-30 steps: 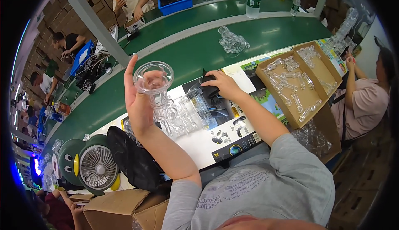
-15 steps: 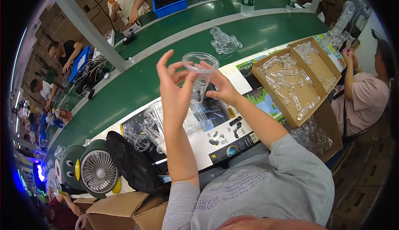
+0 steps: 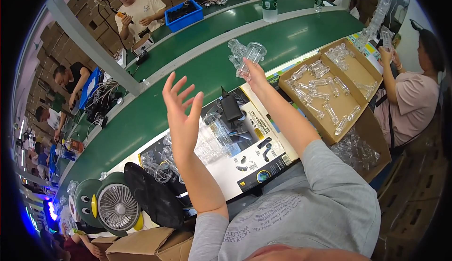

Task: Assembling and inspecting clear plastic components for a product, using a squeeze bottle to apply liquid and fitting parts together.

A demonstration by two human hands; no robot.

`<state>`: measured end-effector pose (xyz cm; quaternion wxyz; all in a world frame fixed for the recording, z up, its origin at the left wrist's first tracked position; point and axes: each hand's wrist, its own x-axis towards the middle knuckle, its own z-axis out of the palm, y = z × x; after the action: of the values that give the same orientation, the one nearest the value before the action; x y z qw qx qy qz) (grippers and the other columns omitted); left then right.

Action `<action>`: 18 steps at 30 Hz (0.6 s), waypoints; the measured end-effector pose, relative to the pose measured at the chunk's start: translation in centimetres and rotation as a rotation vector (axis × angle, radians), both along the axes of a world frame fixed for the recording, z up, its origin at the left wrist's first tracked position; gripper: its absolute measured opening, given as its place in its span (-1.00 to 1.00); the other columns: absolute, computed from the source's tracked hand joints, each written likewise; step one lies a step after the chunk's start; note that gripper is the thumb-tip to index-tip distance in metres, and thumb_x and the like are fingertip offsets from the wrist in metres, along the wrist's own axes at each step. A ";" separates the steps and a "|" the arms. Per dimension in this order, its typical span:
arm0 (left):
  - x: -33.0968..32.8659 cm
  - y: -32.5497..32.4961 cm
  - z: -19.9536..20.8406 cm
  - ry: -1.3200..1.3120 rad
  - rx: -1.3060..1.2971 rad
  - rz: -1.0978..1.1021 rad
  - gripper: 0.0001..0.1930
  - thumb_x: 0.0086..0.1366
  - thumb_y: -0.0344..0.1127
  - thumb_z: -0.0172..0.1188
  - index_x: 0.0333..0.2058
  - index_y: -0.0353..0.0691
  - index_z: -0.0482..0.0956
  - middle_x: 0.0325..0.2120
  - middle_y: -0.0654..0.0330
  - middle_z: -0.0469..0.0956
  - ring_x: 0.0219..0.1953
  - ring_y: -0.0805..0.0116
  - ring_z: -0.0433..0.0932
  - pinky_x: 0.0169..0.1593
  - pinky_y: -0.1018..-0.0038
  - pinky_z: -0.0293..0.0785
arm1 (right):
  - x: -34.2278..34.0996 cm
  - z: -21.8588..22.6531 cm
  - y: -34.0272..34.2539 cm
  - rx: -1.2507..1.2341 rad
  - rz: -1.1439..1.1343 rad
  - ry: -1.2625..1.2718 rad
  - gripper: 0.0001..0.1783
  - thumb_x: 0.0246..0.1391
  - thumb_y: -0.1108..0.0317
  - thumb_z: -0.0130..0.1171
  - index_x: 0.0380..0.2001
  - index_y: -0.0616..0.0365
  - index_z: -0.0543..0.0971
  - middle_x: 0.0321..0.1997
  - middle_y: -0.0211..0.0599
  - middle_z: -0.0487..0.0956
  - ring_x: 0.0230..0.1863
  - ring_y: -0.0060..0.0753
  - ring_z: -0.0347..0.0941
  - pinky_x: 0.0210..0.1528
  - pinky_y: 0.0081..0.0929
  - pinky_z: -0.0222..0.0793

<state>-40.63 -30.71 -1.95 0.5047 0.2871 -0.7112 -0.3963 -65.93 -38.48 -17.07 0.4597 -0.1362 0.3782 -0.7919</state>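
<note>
My right hand (image 3: 254,76) reaches out over the green belt, fingers closed around a clear plastic cup-shaped part (image 3: 255,51) with a wide round rim. Just left of that part, other clear plastic pieces (image 3: 237,49) sit on the belt; whether they touch it I cannot tell. My left hand (image 3: 182,117) is raised with its fingers spread, and nothing is in it. Below and beside it, a heap of clear plastic parts (image 3: 214,141) lies on a printed cardboard sheet (image 3: 230,174). A small black block-like object (image 3: 230,108) rests at the sheet's far side.
To the right, a divided cardboard tray (image 3: 339,106) holds several clear tubular pieces. A green penguin-shaped fan (image 3: 117,207) and a black pouch (image 3: 153,195) stand at the left. A water bottle (image 3: 270,2) stands across the belt. Co-workers sit nearby, one at the right.
My right hand has carried the clear cup-shaped part away from my left hand, forward to the pieces on the belt. My left hand has let go, and the black object shows now.
</note>
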 end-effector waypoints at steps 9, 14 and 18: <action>1.9 -0.2 0.2 0.012 0.050 -0.089 -0.47 0.19 -0.36 0.08 0.13 -0.25 0.15 0.05 -0.02 0.26 0.01 0.22 0.37 0.02 0.38 0.28 | -2.2 -0.1 -6.3 -0.220 0.029 -0.389 -0.70 -0.06 0.24 0.25 -0.29 0.09 0.42 -0.37 -0.30 0.50 -0.42 -0.39 0.44 -0.44 -0.57 0.42; 1.6 -0.6 0.5 0.061 0.033 -0.108 -0.51 0.18 -0.37 0.09 0.09 -0.28 0.21 0.04 0.02 0.30 0.06 0.21 0.33 0.06 0.37 0.24 | -2.8 0.1 -6.4 -0.092 -0.116 -0.214 -0.73 -0.06 0.28 0.25 -0.33 0.14 0.43 -0.40 -0.32 0.52 -0.45 -0.42 0.44 -0.38 -0.55 0.44; 2.4 -1.9 -0.1 0.076 0.021 -0.043 -0.49 0.22 -0.33 0.04 0.12 -0.32 0.16 0.06 0.00 0.28 0.12 0.18 0.26 0.13 0.31 0.18 | 0.8 3.6 -2.8 -0.205 0.117 -0.096 -0.70 -0.05 0.28 0.23 -0.28 0.19 0.45 -0.38 -0.31 0.53 -0.40 -0.42 0.48 -0.34 -0.52 0.45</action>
<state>-38.27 -32.58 -2.01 0.5197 0.2619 -0.6934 -0.4248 -65.16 -41.29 -13.52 0.5062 -0.1660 0.2641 -0.8040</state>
